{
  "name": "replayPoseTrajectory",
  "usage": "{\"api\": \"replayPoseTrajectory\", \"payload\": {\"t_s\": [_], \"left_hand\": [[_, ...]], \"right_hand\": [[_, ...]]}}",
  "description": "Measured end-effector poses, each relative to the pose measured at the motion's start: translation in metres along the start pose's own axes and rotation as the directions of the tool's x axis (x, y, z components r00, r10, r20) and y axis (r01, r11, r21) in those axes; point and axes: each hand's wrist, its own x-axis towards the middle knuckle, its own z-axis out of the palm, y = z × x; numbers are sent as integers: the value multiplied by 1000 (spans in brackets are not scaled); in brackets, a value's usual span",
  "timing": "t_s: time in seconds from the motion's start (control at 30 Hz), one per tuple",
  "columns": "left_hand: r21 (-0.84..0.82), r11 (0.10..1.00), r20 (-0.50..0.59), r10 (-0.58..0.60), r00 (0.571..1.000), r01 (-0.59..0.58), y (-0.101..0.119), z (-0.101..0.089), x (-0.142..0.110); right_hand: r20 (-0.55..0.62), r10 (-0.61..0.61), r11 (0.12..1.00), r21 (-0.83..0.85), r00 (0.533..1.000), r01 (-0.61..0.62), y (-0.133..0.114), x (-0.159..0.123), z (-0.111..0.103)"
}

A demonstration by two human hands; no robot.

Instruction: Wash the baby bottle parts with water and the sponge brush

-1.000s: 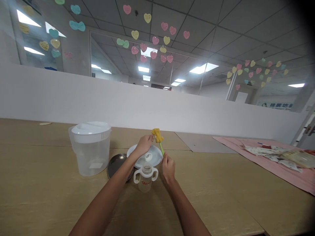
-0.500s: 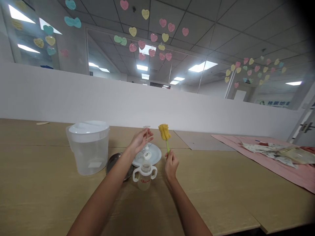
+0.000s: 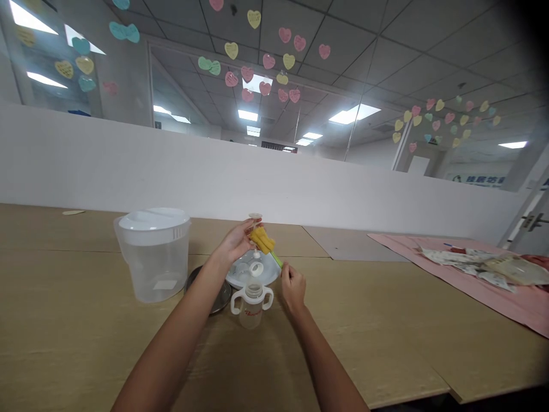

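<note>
My right hand [image 3: 294, 287] is closed around the green handle of a bottle brush with a yellow sponge head [image 3: 262, 240]. The sponge head lies against the fingers of my left hand [image 3: 237, 240]. Those fingers are closed on a translucent piece with a flat round top [image 3: 255, 216]; its lower part is hidden by the sponge and fingers. Below stands an upright, uncapped baby bottle [image 3: 251, 313] with two white handles. Behind it, a pale plate [image 3: 271, 271] holds a white ring-shaped part [image 3: 256, 269] and clear parts.
A clear lidded pitcher [image 3: 158, 269] stands at the left. A dark metal dish [image 3: 221, 300] sits partly under my left forearm. On the right, a pink cloth [image 3: 480, 297] carries papers and a plastic bag [image 3: 517, 269]. A low white wall [image 3: 214, 177] borders the table's far side.
My right hand has tilted the brush to the left, bringing its sponge head from upright and apart to the translucent piece in my left hand. The bottle and plate stay put.
</note>
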Motion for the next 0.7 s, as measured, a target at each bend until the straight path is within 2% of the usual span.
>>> {"api": "replayPoseTrajectory", "payload": {"t_s": [0.1,0.27,0.53,0.6,0.7], "left_hand": [[-83,993,11,-79,997,80,7,-2,-3],[-63,996,-23,-59,998,57,15,-7,-5],[-73,997,-2,-17,1000,17,27,-9,-10],[-25,1000,8,18,1000,-18,30,-12,-10],[133,979,-39,164,986,-158,34,-20,-12]], "right_hand": [[24,-7,995,-100,1000,10,0,0,-1],[27,-88,985,-145,996,91,1,1,-1],[37,-210,959,-187,977,213,8,3,-1],[35,-260,940,-219,965,261,10,4,-3],[24,-293,918,-273,956,288,12,5,-5]]}}
